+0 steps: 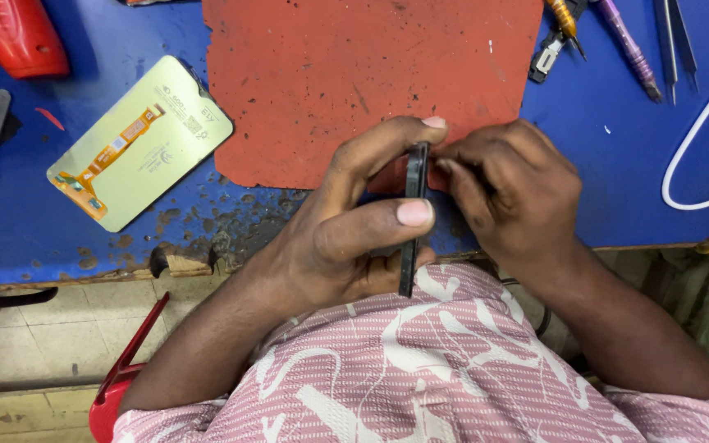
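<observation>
Right now the person has a thin black phone point(411, 221) stood on edge between both hands, just above the pink patterned shirt point(420, 361). The left hand point(346, 238) is clamped on it: thumb pressed across the near side of the edge, forefinger curled over the top end. The right hand point(510, 193) closes in from the other side, its fingertips pinched together against the upper part of the phone's edge, as if working at the seam; whether anything small sits between those fingers cannot be told.

Judging by the bench, the job looks mid-way. Well off to the left of the grip lies a separate display panel point(141, 139), back side up with its orange ribbon cable showing, not yet joined to anything. The phone seems whole from this edge-on angle, so any opening or fitting appears still to come.

Just beyond the hands sits a worn red mat point(354, 74) on the blue bench point(617, 164). Farther right rest a purple-handled tool point(629, 45), tweezers point(673, 37) and a white cable point(699, 131); far left, a red tool point(14, 33).
</observation>
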